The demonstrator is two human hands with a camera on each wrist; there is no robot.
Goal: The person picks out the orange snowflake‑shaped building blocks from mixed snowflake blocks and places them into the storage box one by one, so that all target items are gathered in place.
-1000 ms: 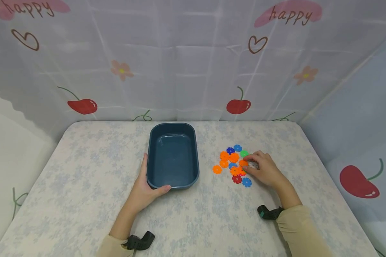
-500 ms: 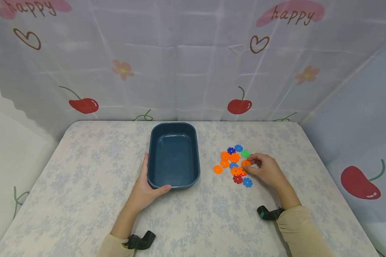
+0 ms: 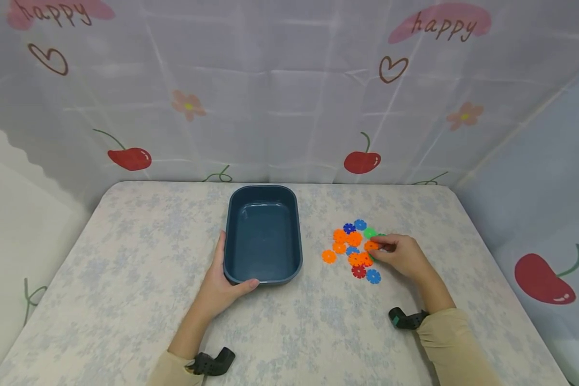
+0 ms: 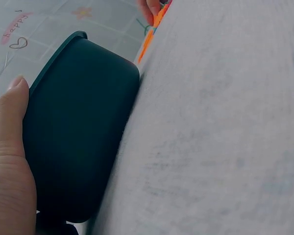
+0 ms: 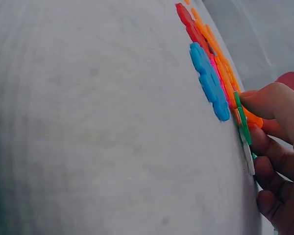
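Observation:
A deep, dark teal plastic tub (image 3: 262, 241) stands on the table with nothing inside. My left hand (image 3: 217, 292) grips its near left corner, fingers along the left wall and thumb at the front rim; the left wrist view shows the tub's outer wall (image 4: 83, 122). To the right lies a loose cluster of notched, flower-shaped plastic discs in orange, blue, green and red. At its right side my right hand (image 3: 405, 258) pinches an orange disc (image 3: 371, 245) between thumb and fingers. A green disc (image 5: 242, 117) lies below the fingertips in the right wrist view.
Near the cluster's front edge are a blue disc (image 3: 373, 276) and a red disc (image 3: 358, 271). A single orange disc (image 3: 328, 256) lies closest to the tub. The pale patterned table (image 3: 289, 338) ends at a printed curtain (image 3: 270, 107) behind.
The right hand has lifted the orange disc slightly at the cluster's right side, uncovering some green near it. The left hand stays on the tub; the whole view has shifted slightly.

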